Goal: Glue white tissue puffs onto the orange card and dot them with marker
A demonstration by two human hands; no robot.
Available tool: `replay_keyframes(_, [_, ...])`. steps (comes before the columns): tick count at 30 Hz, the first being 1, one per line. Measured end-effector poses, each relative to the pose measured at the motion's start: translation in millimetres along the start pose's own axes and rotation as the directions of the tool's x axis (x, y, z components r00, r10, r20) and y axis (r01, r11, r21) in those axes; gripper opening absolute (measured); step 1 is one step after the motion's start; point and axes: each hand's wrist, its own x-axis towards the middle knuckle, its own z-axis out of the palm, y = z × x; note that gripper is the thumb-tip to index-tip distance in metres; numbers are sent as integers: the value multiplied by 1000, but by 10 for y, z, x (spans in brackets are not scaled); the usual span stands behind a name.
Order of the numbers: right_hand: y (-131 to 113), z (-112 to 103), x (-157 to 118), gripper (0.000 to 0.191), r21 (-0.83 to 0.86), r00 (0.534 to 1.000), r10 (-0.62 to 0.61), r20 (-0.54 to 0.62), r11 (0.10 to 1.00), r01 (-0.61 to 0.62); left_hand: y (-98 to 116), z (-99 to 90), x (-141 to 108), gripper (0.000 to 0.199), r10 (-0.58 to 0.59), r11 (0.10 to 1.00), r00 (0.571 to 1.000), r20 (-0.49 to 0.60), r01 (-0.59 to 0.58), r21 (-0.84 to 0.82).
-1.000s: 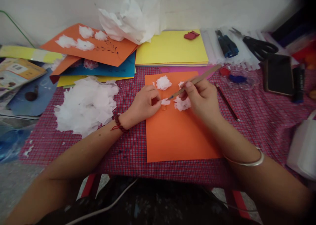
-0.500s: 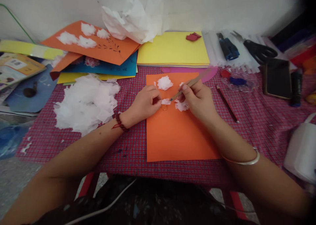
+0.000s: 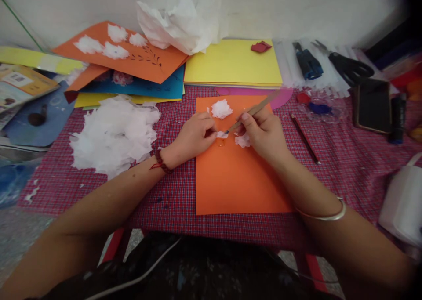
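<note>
Over orange paper [image 3: 237, 181], left hand [image 3: 196, 135] pinching tissue [image 3: 222, 135], right hand [image 3: 266, 133] gripping stick [image 3: 264, 103]

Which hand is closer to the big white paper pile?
Left. The left hand is to the right of the pile, not touching it; the right hand is farther right, over the orange sheet, holding a stick.
</note>
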Motion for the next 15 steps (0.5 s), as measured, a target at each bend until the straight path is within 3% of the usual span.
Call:
replay_keyframes(5, [-84, -131, -26, 35, -30, 994, -5, -107, 1000, 2, -26, 4, -3, 18, 2, 1000, 1000, 3, -2, 4])
replay_keyframes(9, [-61, -134, -36, 33, -52, 997, 19, -72, 998, -23, -26, 7, -5, 16, 5, 1000, 1000, -2, -5, -5])
replay_keyframes(15, [47, -31, -10, 34, -41, 997, -60, -53, 997, 58, -8, 3, -7, 16, 10, 1000, 1000, -18, -10, -4])
